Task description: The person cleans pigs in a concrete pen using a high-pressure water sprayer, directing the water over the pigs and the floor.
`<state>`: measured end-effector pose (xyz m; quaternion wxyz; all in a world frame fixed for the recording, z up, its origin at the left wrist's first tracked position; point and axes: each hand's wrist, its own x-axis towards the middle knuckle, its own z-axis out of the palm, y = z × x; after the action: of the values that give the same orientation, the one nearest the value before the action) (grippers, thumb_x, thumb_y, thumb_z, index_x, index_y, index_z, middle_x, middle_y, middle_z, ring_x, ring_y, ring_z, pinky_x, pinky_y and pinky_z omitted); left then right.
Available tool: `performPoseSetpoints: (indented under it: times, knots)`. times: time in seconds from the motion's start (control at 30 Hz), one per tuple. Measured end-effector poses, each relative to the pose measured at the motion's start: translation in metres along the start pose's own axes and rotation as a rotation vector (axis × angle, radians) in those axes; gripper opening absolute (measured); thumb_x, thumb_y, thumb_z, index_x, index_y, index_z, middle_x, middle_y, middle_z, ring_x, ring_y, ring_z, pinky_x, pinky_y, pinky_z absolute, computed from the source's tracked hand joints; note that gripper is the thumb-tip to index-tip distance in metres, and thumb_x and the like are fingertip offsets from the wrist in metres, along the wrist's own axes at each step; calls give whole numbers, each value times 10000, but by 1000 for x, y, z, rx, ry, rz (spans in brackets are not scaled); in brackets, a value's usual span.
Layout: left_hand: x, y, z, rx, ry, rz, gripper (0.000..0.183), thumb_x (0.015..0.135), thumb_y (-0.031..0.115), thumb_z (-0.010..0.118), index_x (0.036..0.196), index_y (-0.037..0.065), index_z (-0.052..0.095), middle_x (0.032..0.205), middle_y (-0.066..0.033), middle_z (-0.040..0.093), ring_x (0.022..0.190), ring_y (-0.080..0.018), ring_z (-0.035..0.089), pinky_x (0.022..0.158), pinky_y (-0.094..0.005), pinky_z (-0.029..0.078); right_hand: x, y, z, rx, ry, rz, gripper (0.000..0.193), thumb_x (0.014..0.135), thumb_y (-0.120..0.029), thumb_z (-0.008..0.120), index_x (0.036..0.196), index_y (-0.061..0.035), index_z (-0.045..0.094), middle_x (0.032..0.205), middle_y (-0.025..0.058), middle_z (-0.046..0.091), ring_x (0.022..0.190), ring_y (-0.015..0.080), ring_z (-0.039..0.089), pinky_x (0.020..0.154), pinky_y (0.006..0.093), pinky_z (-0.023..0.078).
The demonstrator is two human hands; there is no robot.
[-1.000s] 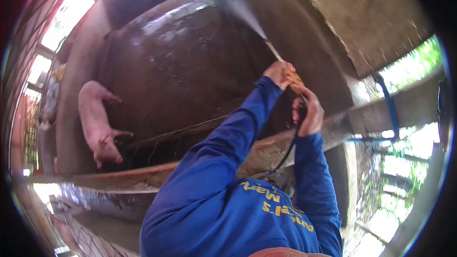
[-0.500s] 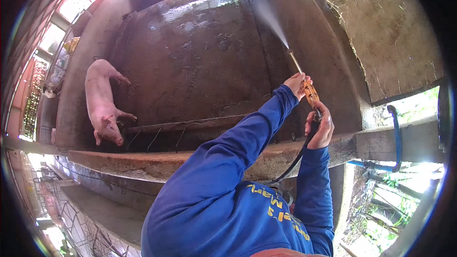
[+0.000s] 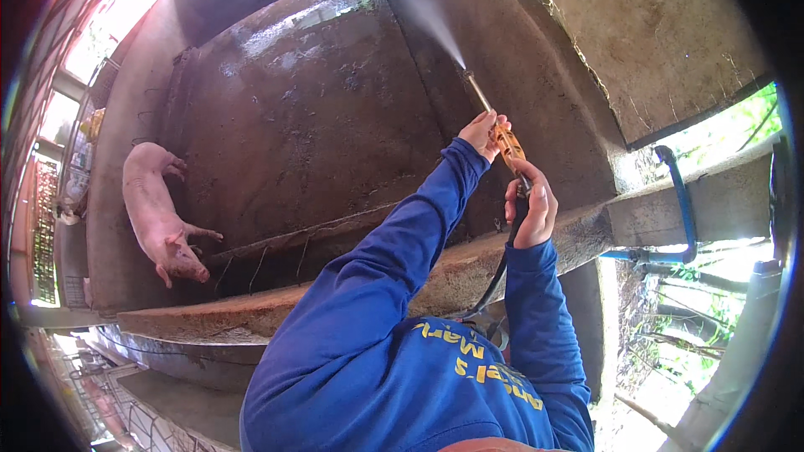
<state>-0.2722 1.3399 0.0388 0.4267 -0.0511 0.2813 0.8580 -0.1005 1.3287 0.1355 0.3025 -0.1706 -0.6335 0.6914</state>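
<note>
An orange spray gun (image 3: 509,147) with a metal lance (image 3: 478,90) points up and away to the left. My left hand (image 3: 481,136) is closed around its front, where the lance meets the orange body. Behind it, my right hand (image 3: 536,208) wraps the rear end, near the black hose (image 3: 497,278) that runs down past my blue sleeve. A white fan of water (image 3: 429,17) leaves the lance tip toward the far wall and the right-hand wall of the pen.
A pink pig (image 3: 155,201) stands at the left of the wet pen floor (image 3: 310,117). A low concrete wall (image 3: 209,314) with bent metal rods along it crosses in front of me. At the right are a concrete slab (image 3: 653,33) and a blue pipe (image 3: 680,201).
The view has turned, so the scene is tilted and my hands and spray gun appear farther left. Water still sprays. The pig's legs and head have shifted slightly.
</note>
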Motion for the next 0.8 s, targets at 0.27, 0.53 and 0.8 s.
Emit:
performPoseSetpoints:
  times: [0.27,0.53,0.8]
  knots:
    - [1,5,-5,0,-13,29,102,874,174,451,858,81,489,735,-31,549,711,-158,542,593,-270,470,1,3,0,-12,-19,-2,587,825,-466,327,1056,49,491,624,29,473,425,57,383,380,173,296]
    - [-3,9,-1,6,-5,55,115,873,182,453,879,75,496,751,-27,544,714,-157,540,629,-292,470,2,6,0,3,-26,-15,606,821,-486,325,1061,46,489,631,30,476,429,55,385,383,172,296]
    - [-1,13,0,12,-16,65,113,855,186,493,884,79,516,771,-40,567,707,-161,557,617,-289,474,1,7,1,-15,-21,-51,627,817,-505,321,1064,47,487,641,31,479,438,56,391,387,172,295]
